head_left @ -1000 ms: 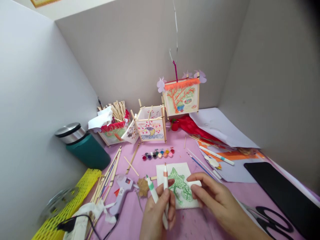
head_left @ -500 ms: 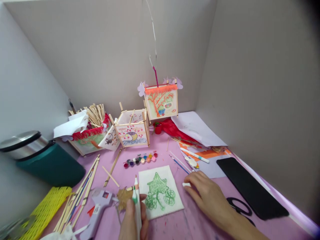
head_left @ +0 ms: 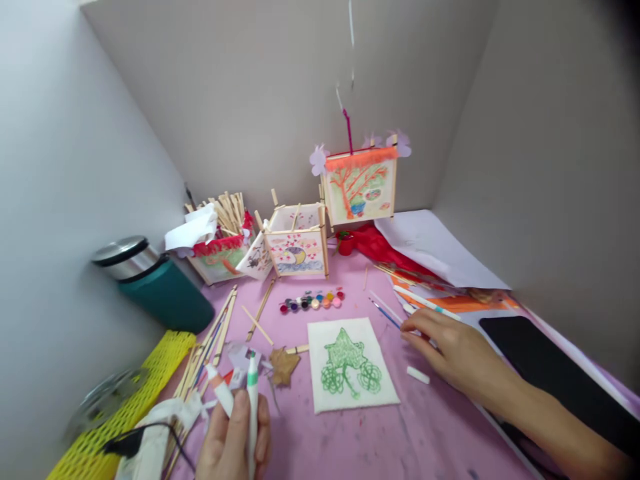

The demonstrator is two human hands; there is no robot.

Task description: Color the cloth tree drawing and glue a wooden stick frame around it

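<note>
My left hand (head_left: 233, 433) is closed around two white felt-tip markers, one with a green band and green tip (head_left: 253, 380) and one with a peach band (head_left: 219, 387). To its right lies a white sheet with a green leaf-and-swirl drawing (head_left: 345, 397). A dry brown leaf (head_left: 284, 367) rests between hand and sheet. My right hand (head_left: 445, 343) is over the table right of the sheet, thumb and fingers curled close by the handle end of a blue paintbrush (head_left: 385, 312). What its fingertips hold, if anything, is hidden. Just below them lies a white marker cap (head_left: 418, 375).
A strip of paint pots (head_left: 313, 302) sits behind the sheet. Decorated stick-frame lanterns (head_left: 295, 253) stand at the back, one hanging (head_left: 360, 187). Left are a green bottle (head_left: 165, 293), wooden sticks and yellow mesh (head_left: 165, 360). A black phone-like slab (head_left: 555, 373) lies right.
The view has swung left. My right hand has left the white cap on the table and moved toward the paintbrush. In my left hand the two markers have spread apart.
</note>
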